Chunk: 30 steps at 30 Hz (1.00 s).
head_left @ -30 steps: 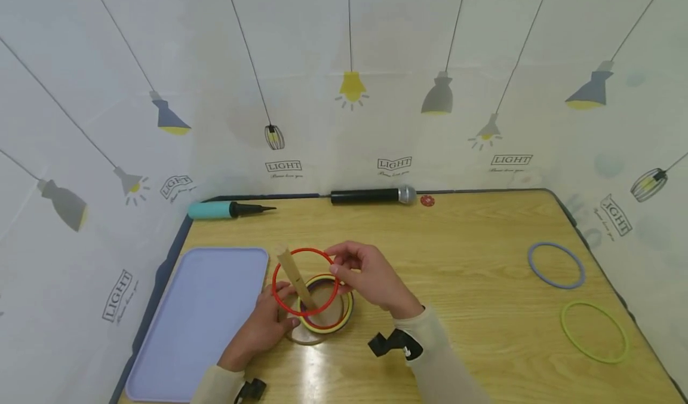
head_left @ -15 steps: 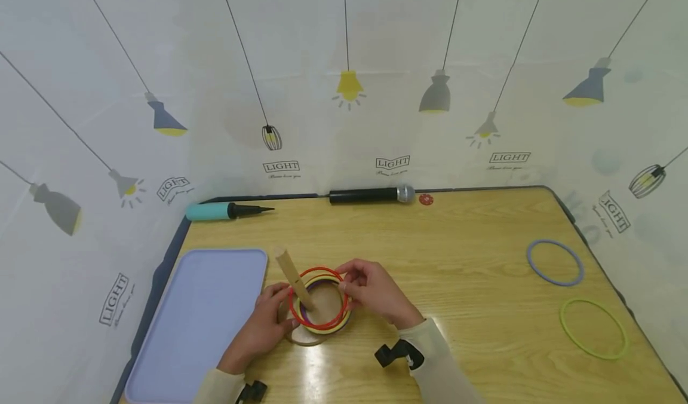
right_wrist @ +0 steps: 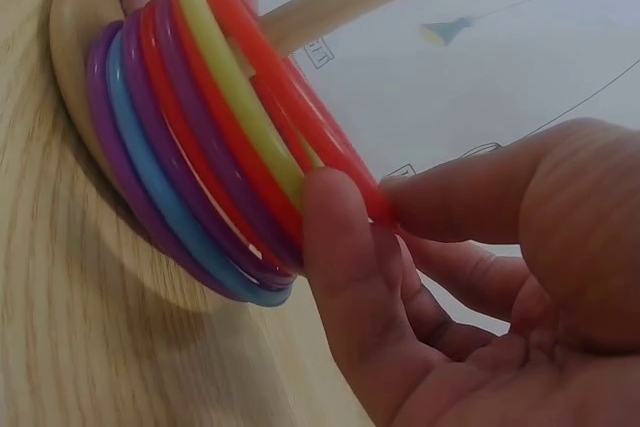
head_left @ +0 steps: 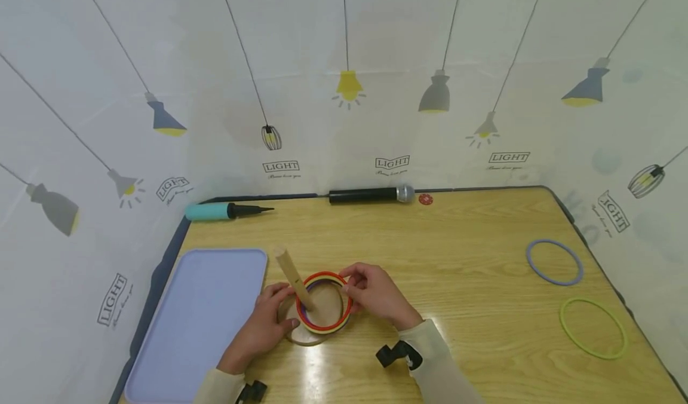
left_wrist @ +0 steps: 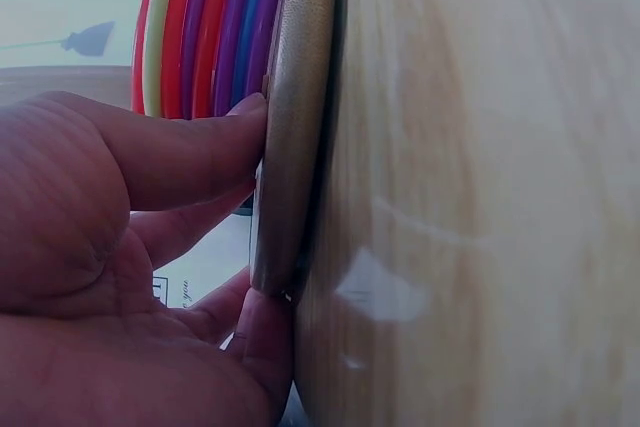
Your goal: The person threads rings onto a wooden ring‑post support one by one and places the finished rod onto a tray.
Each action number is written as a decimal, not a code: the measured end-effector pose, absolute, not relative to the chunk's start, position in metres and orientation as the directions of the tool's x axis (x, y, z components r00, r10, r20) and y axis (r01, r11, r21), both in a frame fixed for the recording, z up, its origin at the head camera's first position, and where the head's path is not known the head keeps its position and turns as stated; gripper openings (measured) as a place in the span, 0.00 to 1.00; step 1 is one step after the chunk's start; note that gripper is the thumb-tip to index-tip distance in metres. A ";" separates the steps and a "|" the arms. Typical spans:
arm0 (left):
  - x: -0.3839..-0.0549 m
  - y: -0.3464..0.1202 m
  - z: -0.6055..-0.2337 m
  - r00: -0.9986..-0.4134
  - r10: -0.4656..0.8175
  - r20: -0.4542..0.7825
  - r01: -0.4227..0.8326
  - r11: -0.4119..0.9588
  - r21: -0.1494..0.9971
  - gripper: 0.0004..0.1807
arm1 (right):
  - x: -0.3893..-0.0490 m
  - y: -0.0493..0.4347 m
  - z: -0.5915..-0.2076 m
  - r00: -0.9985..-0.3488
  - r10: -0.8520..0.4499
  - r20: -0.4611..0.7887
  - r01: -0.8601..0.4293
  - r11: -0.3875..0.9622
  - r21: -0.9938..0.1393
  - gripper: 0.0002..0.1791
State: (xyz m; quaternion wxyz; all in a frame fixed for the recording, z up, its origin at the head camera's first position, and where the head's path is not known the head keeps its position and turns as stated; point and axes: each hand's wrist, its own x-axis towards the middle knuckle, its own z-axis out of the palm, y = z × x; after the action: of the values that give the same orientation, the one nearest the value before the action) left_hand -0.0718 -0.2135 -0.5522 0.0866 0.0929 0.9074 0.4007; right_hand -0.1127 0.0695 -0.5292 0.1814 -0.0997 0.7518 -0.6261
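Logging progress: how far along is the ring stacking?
Done: a stack of rings circles the peg. In hand: the right hand pinches the top red ring; the left hand grips the base. Probably left: the blue ring and green ring on the table.

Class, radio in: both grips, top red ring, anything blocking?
Left grip holding wooden base. Right grip pinching top red ring, around post, above stacked rings. Nothing visibly blocking.
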 end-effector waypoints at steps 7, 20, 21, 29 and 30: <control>-0.072 -0.213 -0.552 -0.970 0.234 -0.070 0.106 0.661 0.743 0.32 | -0.115 0.072 -0.532 -0.924 -0.366 -0.112 0.019 0.249 -0.968 0.11; -0.070 -0.216 -0.551 -0.971 0.224 -0.089 0.087 0.670 0.737 0.34 | -0.115 0.102 -0.541 -0.929 -0.356 -0.102 -0.032 0.352 -0.935 0.14; -0.070 -0.216 -0.551 -0.971 0.224 -0.087 0.089 0.671 0.737 0.34 | -0.114 0.106 -0.542 -0.930 -0.352 -0.103 -0.032 0.358 -0.933 0.14; -0.070 -0.212 -0.552 -0.972 0.227 -0.064 0.105 0.659 0.744 0.33 | -0.109 0.141 -0.542 -0.946 -0.313 -0.089 -0.056 0.428 -0.902 0.13; -0.070 -0.212 -0.552 -0.972 0.227 -0.064 0.106 0.661 0.743 0.33 | -0.108 0.146 -0.542 -0.947 -0.309 -0.086 -0.061 0.438 -0.897 0.13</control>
State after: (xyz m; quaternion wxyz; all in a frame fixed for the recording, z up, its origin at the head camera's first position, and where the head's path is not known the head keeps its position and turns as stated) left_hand -0.0704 -0.2123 -0.5524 0.0755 0.0917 0.9082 0.4013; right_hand -0.1078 0.1465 -0.5419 0.1195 -0.1101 0.8393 -0.5188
